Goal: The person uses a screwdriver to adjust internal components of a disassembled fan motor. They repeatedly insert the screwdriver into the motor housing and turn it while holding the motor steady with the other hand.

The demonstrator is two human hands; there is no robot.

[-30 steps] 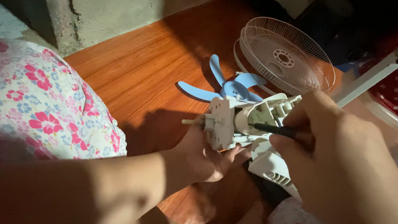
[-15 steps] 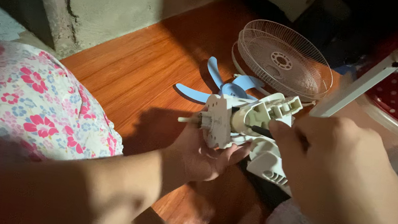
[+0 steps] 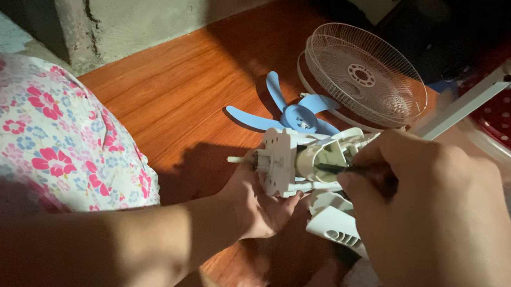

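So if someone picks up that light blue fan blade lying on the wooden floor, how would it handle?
The fan blade looks like thin moulded plastic, so probably light for its size. Its long, thin vanes would likely flex a little rather than stay rigid. Lying flat on the wooden floor, it seems apt to slide when pushed, not roll.

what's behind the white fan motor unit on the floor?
Behind the white fan motor unit lies a blue fan blade on the wooden floor, with white wire grilles farther back. The right hand covers the unit's right end.
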